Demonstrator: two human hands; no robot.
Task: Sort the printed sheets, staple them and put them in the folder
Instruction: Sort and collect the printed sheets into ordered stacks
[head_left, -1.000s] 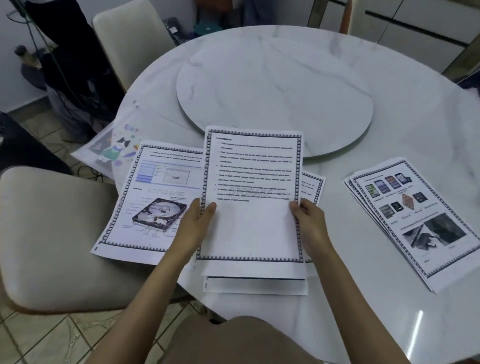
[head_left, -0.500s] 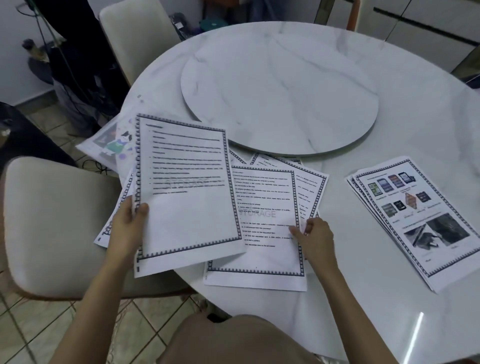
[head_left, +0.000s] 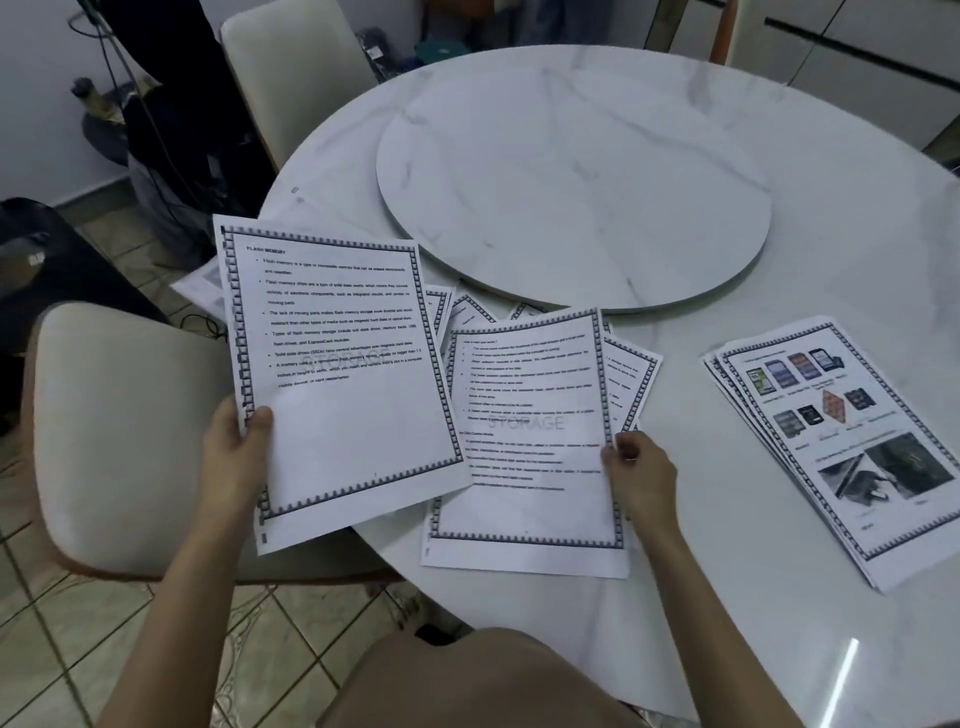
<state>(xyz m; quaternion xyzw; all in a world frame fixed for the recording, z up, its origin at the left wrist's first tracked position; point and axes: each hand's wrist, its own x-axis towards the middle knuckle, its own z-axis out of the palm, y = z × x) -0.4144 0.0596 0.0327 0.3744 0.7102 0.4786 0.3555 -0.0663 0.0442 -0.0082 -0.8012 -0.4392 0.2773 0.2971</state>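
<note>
My left hand (head_left: 236, 457) grips a printed text sheet (head_left: 337, 374) headed "Flash Memory" by its left edge, held tilted above the table's near-left rim. My right hand (head_left: 636, 470) pinches the right edge of another bordered text sheet (head_left: 530, 441) that lies on top of a loose pile of sheets (head_left: 631, 379) in front of me. A separate stack of sheets with colour pictures (head_left: 836, 441) lies on the table to the right. No stapler or folder is in view.
The round marble table (head_left: 779, 597) carries a raised turntable disc (head_left: 571, 182) at its centre. Cream chairs stand at the left (head_left: 114, 431) and at the far left (head_left: 291, 67). More papers (head_left: 202, 283) peek out behind the held sheet.
My left hand lifted the top sheet off the pile and carried it to the left, uncovering the sheet beneath. My right hand stayed at the pile's right edge.
</note>
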